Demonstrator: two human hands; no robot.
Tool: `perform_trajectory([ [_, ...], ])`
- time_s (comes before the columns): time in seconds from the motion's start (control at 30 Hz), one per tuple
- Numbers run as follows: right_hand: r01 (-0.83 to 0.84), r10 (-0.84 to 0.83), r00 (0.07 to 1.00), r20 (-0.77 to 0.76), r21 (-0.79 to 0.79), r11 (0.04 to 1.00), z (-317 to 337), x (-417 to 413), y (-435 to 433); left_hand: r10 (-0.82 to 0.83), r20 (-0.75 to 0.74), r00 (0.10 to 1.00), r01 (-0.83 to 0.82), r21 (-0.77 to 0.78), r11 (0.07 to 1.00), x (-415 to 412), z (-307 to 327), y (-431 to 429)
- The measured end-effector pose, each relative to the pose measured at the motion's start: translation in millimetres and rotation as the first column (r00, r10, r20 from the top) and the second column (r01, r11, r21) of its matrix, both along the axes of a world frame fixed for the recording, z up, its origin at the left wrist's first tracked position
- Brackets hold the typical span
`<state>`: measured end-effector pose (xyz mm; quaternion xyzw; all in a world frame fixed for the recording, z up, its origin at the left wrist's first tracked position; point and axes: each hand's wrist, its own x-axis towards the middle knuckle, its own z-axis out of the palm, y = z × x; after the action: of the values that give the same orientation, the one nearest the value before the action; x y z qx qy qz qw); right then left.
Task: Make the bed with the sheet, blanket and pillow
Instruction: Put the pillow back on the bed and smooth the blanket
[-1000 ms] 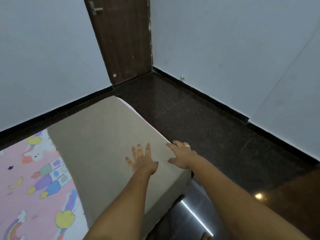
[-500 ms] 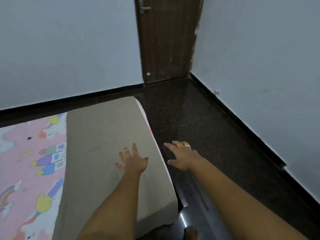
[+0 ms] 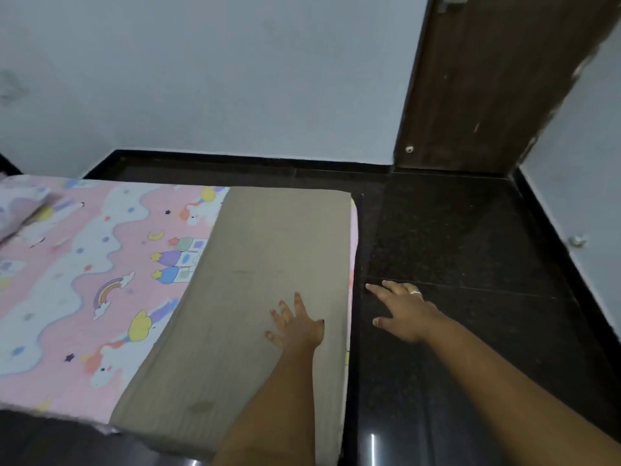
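1. Pillow [image 3: 23, 210], pale with a print, is seen only in part at the far left edge of the bed, lying on the sheet.
2. Pink cartoon-printed sheet [image 3: 84, 280] is spread flat over the mattress; no loose folds are visible on it.
3. Folded beige-grey blanket [image 3: 255, 297] lies across the bed's right end, over the sheet.
4. Left hand [image 3: 295, 326] is laid flat on the blanket, fingers spread, gripping nothing; smoothing is best done with long palm strokes toward the edges.
5. Right hand [image 3: 403, 314] is held open above the dark polished floor [image 3: 470, 264], clear of the bed; it should likely be brought to the blanket's right edge so the hem can be squared.
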<state>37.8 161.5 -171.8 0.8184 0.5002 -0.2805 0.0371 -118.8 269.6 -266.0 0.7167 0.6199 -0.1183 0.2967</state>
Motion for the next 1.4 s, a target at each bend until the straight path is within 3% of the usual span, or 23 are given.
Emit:
perform_trajectory([
  [0.17,-0.168,0.168,0.986,0.018,-0.009,0.986,-7,40,28,0.199,-0.006,0.98,-0.199,0.013,0.98,9,-1,2],
  [0.37,-0.388,0.388,0.922,0.004,-0.013,0.921,-11,88,59,0.485,-0.022,0.874,-0.485,-0.019,0.874,18,6,-13],
  [0.67,-0.635,0.636,0.771,0.034,-0.032,0.772,-7,124,109,0.697,-0.013,0.717,-0.697,-0.024,0.717,56,22,-57],
  [0.97,-0.899,0.901,0.433,-0.005,-0.07,0.432,-47,34,158,0.884,-0.014,0.468,-0.884,-0.014,0.468,28,-9,-67],
  [1.1,-0.951,0.953,0.302,-0.042,-0.08,0.298,-72,-1,186,0.909,-0.059,0.413,-0.91,-0.002,0.414,15,-29,-49],
  [1.23,-0.955,0.952,0.29,-0.092,-0.083,0.283,-91,-13,227,0.901,-0.076,0.428,-0.904,-0.019,0.428,12,-38,-15],
  [1.4,-0.926,0.925,0.372,-0.072,-0.093,0.365,-128,-15,289,0.888,-0.072,0.455,-0.89,0.0,0.456,2,-57,40],
])
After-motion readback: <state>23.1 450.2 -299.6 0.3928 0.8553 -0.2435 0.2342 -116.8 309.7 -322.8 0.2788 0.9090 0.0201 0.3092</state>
